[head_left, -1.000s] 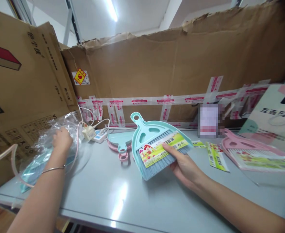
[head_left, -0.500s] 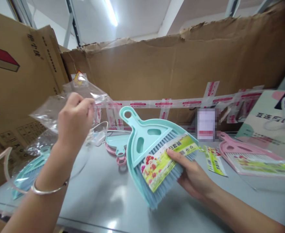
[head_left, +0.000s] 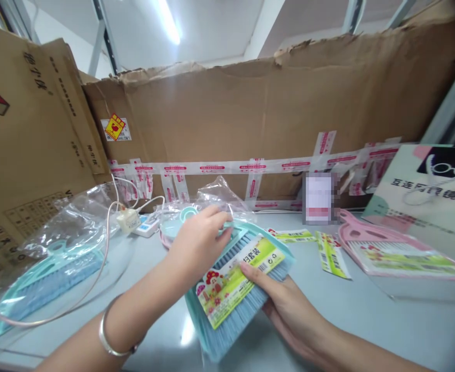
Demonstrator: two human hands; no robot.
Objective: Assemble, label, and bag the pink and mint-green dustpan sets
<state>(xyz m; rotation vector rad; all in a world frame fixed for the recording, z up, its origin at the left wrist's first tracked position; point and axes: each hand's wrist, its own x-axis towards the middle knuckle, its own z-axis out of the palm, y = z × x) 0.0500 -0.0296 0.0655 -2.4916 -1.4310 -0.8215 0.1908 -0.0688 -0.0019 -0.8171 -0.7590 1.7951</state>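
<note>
My right hand (head_left: pixel 285 305) grips a light-blue dustpan and brush set (head_left: pixel 237 315) by its lower right side, thumb on the printed label card (head_left: pixel 231 289). The set is tilted, brush side toward me. My left hand (head_left: pixel 204 240), a silver bangle on its wrist, is over the set's upper part near the ringed handle (head_left: pixel 189 213). Its fingers are curled on a clear plastic bag (head_left: pixel 219 194), which spreads behind the hand and the handle. The left fingertips are partly hidden.
At left lies another blue dustpan set (head_left: pixel 52 274) in clear plastic, beside a cable and power strip (head_left: pixel 145 226). Loose label cards (head_left: pixel 332 256), a pink dustpan set (head_left: pixel 397 253) and a printed board (head_left: pixel 417 201) are on the right. Cardboard (head_left: pixel 227 113) walls the back.
My left hand has come down and right with the bag, from the left side to the dustpan's handle. The set in my right hand has dropped slightly lower and left in view.
</note>
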